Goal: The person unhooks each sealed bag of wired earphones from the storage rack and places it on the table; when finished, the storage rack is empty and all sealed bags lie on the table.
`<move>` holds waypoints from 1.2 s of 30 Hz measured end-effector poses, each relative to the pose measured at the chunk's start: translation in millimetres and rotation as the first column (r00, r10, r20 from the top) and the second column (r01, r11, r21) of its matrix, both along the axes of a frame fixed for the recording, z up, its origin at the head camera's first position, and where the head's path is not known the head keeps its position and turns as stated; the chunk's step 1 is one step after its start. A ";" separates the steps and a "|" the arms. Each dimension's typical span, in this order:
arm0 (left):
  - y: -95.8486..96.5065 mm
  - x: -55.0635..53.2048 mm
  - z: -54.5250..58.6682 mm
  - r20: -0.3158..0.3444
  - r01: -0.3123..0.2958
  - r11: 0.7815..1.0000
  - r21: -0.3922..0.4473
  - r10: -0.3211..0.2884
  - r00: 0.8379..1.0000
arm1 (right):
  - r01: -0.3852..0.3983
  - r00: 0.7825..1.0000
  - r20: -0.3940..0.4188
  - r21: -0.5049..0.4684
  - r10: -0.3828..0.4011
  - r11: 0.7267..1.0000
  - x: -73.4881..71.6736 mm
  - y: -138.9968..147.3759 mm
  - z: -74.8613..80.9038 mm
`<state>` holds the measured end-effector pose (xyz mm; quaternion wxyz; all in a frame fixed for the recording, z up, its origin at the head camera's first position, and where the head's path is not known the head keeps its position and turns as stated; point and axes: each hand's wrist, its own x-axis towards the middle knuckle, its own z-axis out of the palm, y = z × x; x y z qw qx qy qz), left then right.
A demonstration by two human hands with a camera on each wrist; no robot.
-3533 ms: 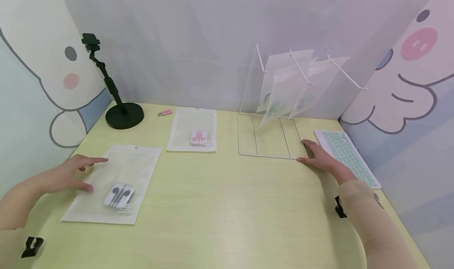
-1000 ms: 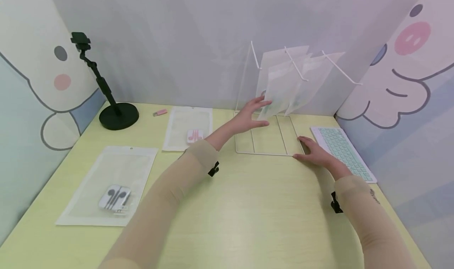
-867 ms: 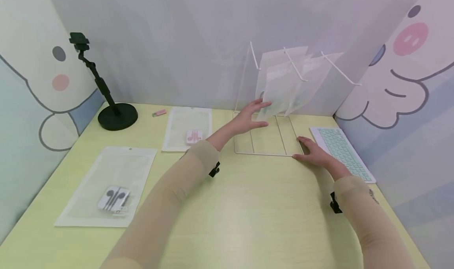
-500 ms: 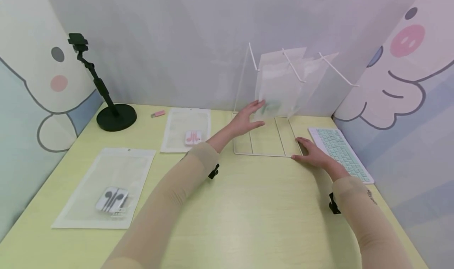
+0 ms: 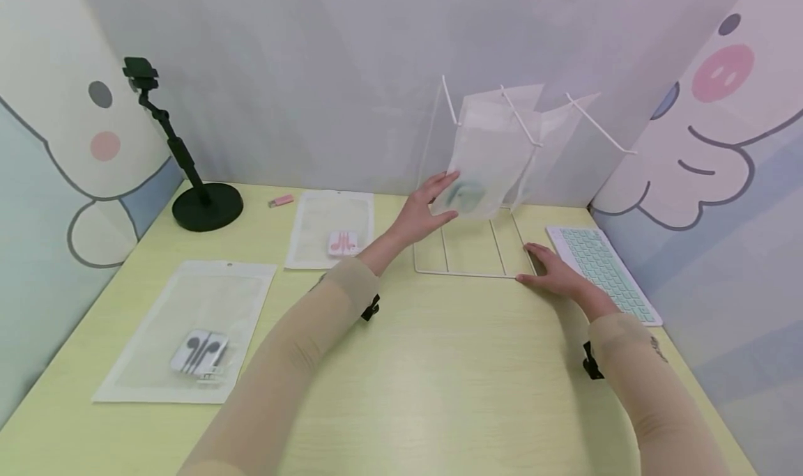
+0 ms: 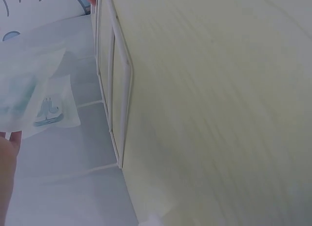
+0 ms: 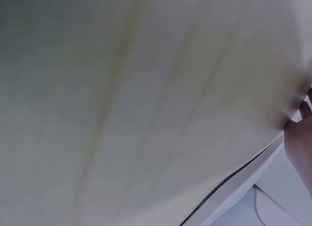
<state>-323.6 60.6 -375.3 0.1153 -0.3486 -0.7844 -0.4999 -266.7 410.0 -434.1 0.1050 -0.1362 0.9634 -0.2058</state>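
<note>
A white wire rack (image 5: pixel 464 275) has hooks (image 5: pixel 450 101) with translucent bags hanging from them. My left hand (image 5: pixel 415 212) is at the lower left edge of the front bag (image 5: pixel 492 141), thumb and fingers spread apart and touching it. A bluish-green item (image 5: pixel 467 195) shows blurrily inside this bag. In the left wrist view, fingertips (image 6: pixel 15 136) meet the bag's lower edge, and another bag (image 6: pixel 68 101) behind holds earphones (image 6: pixel 48 110). My right hand (image 5: pixel 553 272) rests on the right front corner of the rack's base, its thumb and fingers apart.
Flat on the table (image 5: pixel 414 392) lie a large bag (image 5: pixel 235 295) with grey earphones, a smaller bag (image 5: pixel 310 215) with pink ones and a pink USB stick (image 5: pixel 280 201). A black stand (image 5: pixel 208 208) is back left, a keyboard (image 5: pixel 602 274) on the right. Walls surround the back and sides.
My left hand has come from the large bag at the left over to the rack. The front bag has turned to face me, its lower edge shifted left. My right hand has stayed on the rack.
</note>
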 end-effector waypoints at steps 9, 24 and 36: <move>-5.7 4.6 2.0 -0.159 -0.013 0.998 0.056 0.022 0.987 | 0.001 1.000 0.007 0.003 -0.001 1.000 1.5 -2.6 2.5; -7.4 13.9 7.7 -0.258 0.000 0.990 0.141 0.037 0.966 | 0.007 1.000 0.005 0.003 -0.007 1.000 0.4 -2.4 0.6; -22.7 18.2 14.0 -0.053 -0.060 0.971 0.232 0.075 0.996 | 0.006 1.000 0.000 0.013 -0.006 1.000 1.1 -2.6 0.0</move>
